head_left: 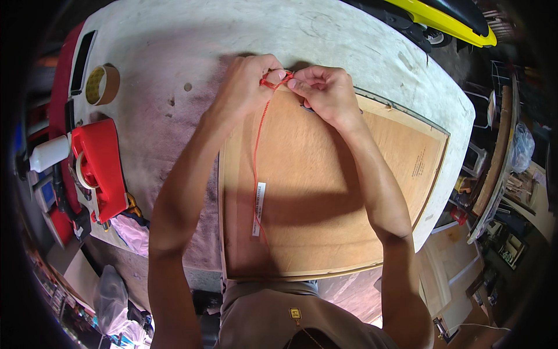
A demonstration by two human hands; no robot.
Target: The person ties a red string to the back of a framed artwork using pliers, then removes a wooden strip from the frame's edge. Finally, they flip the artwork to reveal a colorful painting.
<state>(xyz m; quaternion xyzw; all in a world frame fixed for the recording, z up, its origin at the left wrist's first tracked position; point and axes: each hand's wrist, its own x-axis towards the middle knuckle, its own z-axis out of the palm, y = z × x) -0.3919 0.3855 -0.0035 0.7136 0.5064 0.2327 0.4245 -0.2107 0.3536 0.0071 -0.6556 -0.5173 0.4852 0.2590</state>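
A wooden framed panel (325, 192) lies back side up on the table, its near edge close to my body. At its far edge, my left hand (251, 80) pinches a loop of red cord (256, 154) between thumb and fingers. Close beside it on the right, my right hand (328, 93) pinches the same cord, with thumb and forefinger pressed together. A long tail of the cord hangs down over the panel and crosses a white paper label (259, 209). A small dark thing under my right hand is mostly hidden.
The worn, pale tabletop (157, 52) carries a brown tape roll (109, 85) at the left. Nearer stands a red tool-like object (104, 154) with a tape roll, beside a white bottle (49, 153). Something yellow and black (447, 20) is beyond the far right edge; wood pieces lie at right.
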